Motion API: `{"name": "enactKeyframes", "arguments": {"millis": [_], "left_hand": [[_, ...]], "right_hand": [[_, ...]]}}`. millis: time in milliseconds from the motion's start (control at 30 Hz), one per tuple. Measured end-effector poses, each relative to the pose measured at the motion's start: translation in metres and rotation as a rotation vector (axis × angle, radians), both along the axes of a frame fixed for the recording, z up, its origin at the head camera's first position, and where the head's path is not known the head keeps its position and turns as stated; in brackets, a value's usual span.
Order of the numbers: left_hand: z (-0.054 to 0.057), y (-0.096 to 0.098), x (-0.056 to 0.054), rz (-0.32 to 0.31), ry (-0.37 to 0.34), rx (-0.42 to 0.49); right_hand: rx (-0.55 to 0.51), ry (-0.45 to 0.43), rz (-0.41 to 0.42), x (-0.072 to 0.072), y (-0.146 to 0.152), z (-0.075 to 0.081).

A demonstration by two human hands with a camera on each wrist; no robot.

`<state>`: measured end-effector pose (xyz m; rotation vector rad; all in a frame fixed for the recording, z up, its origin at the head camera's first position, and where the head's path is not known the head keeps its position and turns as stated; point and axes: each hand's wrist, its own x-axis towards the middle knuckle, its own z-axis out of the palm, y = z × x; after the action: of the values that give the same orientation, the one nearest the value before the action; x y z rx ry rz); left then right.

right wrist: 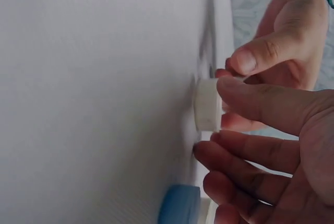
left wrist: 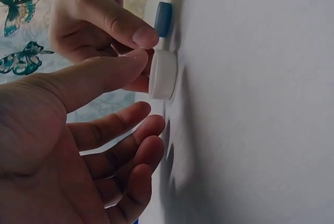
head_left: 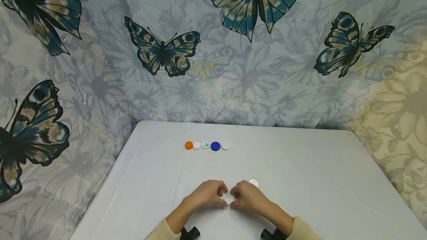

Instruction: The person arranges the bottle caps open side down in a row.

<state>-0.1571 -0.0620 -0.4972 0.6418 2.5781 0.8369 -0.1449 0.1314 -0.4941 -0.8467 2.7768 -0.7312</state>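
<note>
Left hand [head_left: 209, 193] and right hand [head_left: 251, 196] curl fingers round a white cap [head_left: 229, 199] on a table [head_left: 317, 180], seemingly touching it; beyond it, five caps [head_left: 205, 145] are already lined up; near it, one lid [head_left: 254, 182] isn't.

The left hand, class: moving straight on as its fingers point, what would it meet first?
Most likely the white cap between the hands, with the right hand beyond; depth leaves unclear whether the left hand already touches the cap.
</note>
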Motion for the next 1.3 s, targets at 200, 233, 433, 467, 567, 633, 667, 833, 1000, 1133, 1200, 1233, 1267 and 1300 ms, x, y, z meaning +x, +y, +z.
{"name": "enactKeyframes", "arguments": {"millis": [200, 233, 433, 467, 567, 633, 667, 833, 1000, 1133, 1200, 1233, 1267, 1300], "left_hand": [[-0.003, 0.002, 0.009, 0.015, 0.016, -0.005], [-0.003, 0.002, 0.01, 0.019, 0.021, -0.004], [-0.005, 0.004, 0.012, 0.038, 0.064, 0.009], [-0.005, 0.004, 0.012, 0.04, 0.065, 0.014], [-0.006, 0.004, 0.011, 0.044, 0.06, 0.034], [-0.005, 0.003, 0.01, 0.047, 0.05, 0.053], [-0.005, 0.003, 0.01, 0.049, 0.043, 0.066], [-0.006, 0.0, 0.007, 0.058, 0.018, 0.144], [-0.005, -0.003, 0.003, 0.072, -0.016, 0.2], [-0.004, -0.005, 0.001, 0.087, -0.034, 0.221], [-0.004, -0.004, 0.001, 0.088, -0.029, 0.233], [-0.004, -0.004, 0.0, 0.09, -0.029, 0.235], [-0.004, -0.004, 0.0, 0.092, -0.027, 0.238], [-0.004, -0.003, 0.0, 0.092, -0.024, 0.242]], "right_hand": [[-0.001, 0.043, 0.01, 0.006, -0.003, -0.005], [0.003, 0.057, 0.01, 0.007, -0.003, -0.005], [0.002, 0.088, 0.002, 0.01, -0.006, -0.005], [-0.004, 0.088, 0.002, 0.01, -0.006, -0.005], [-0.014, 0.095, 0.007, 0.009, -0.007, -0.004], [-0.025, 0.094, 0.01, 0.009, -0.006, -0.004], [-0.036, 0.091, 0.01, 0.008, -0.006, -0.004], [-0.109, 0.048, 0.001, 0.004, -0.004, -0.002], [-0.164, 0.043, -0.003, 0.001, -0.002, -0.001], [-0.188, 0.037, -0.018, -0.001, -0.002, -0.001], [-0.196, 0.027, -0.029, -0.001, -0.002, -0.001], [-0.199, 0.023, -0.035, -0.001, -0.001, -0.001], [-0.203, 0.017, -0.04, -0.001, -0.001, -0.001], [-0.206, 0.012, -0.045, -0.001, -0.001, -0.001]]}}
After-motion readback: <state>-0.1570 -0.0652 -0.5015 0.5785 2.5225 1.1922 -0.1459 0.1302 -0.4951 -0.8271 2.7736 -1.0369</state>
